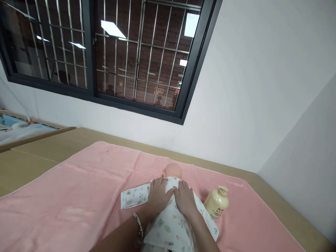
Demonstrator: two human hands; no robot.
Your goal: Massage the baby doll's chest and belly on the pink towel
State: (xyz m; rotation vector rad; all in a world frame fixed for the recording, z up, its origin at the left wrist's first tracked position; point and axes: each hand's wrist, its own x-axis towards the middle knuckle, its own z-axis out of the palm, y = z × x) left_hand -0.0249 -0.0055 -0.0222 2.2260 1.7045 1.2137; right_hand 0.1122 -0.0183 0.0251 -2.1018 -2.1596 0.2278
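A baby doll [173, 170] lies on a pink blanket [86, 185], with its bald head toward the wall. It wears a white baby shirt [168, 224] printed with small patterns, one sleeve stretched out to the left. My left hand [158, 194] rests flat on the upper left of the shirt, fingers extended; a bracelet circles that wrist. On the upper right of the shirt lies my right hand [186, 198], also flat. My thumbs nearly meet in the middle. The doll's lower part is cut off by the bottom edge of the view.
A pale yellow pump bottle [217, 203] stands on the blanket just right of the doll. The wooden tabletop [39, 154] shows around the blanket, against a white wall [236, 105] with a dark-framed barred window [136, 101]. At far left is a wood-edged bin [39, 137] holding blue and white items.
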